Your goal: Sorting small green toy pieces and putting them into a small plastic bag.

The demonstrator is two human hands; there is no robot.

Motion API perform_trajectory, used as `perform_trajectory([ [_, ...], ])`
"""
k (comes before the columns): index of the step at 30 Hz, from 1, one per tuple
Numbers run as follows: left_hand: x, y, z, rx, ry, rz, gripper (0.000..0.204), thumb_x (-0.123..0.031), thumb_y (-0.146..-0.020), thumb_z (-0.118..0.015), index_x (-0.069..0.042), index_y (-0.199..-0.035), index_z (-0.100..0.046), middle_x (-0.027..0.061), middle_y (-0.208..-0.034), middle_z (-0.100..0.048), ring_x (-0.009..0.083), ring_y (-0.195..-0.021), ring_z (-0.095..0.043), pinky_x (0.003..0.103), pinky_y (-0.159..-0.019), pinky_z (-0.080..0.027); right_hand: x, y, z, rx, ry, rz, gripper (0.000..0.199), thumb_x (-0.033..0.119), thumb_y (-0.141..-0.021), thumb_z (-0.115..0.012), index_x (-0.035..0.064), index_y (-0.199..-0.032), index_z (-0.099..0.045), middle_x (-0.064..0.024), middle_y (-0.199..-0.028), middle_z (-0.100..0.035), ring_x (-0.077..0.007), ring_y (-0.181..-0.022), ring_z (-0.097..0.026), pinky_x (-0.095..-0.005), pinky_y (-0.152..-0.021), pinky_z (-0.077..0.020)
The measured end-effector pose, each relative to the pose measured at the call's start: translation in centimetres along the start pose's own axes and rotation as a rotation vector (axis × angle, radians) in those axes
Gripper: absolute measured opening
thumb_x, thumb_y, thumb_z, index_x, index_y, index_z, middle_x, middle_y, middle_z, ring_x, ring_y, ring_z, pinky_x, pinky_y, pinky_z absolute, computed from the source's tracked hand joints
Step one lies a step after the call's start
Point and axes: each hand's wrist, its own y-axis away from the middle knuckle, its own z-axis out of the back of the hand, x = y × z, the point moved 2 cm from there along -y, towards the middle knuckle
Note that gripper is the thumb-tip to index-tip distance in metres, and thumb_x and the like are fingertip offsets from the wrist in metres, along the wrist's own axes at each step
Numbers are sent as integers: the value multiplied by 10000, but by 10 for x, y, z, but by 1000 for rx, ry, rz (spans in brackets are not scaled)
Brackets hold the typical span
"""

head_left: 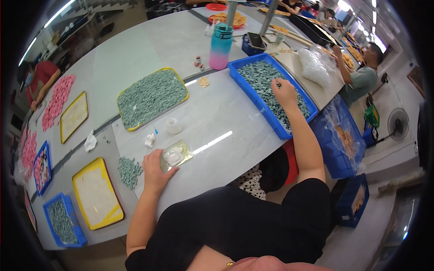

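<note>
My left hand [155,172] rests on the table, its thumb and fingers around the near left corner of a greenish, see-through square plate [184,152]. A whitish translucent patch [173,156] lies on that plate. My right hand [285,95] is over a long blue tray [262,108] full of small grey-green pieces [257,74]. Its fingers are curled together, with a few such pieces showing between them. Beyond the plate are a small white bottle [173,126], a crumpled white tissue [149,140] and a tiny blue tip [156,130]. Left of my left hand lies a loose heap of green pieces [129,172].
A yellow-rimmed tray [184,90] of green pieces sits farther back; a yellow tray [118,216] stands left. A blue-pink water bottle [220,47] stands behind. Nearer left is a blue bin [81,238]. Co-workers sit at far left [45,74] and right [366,74].
</note>
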Motion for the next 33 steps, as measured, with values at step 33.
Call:
perform_trajectory([
  [33, 63, 17, 40, 46, 6, -6, 698, -253, -594, -831, -31, -1169, -504, 132, -1190, -521, 326, -1075, -458, 411, -956, -358, 165, 92, -77, 379, -433, 272, 283, -6, -812, -598, 60, -1085, -625, -148, -1092, -561, -267, -955, -574, -313, -776, -472],
])
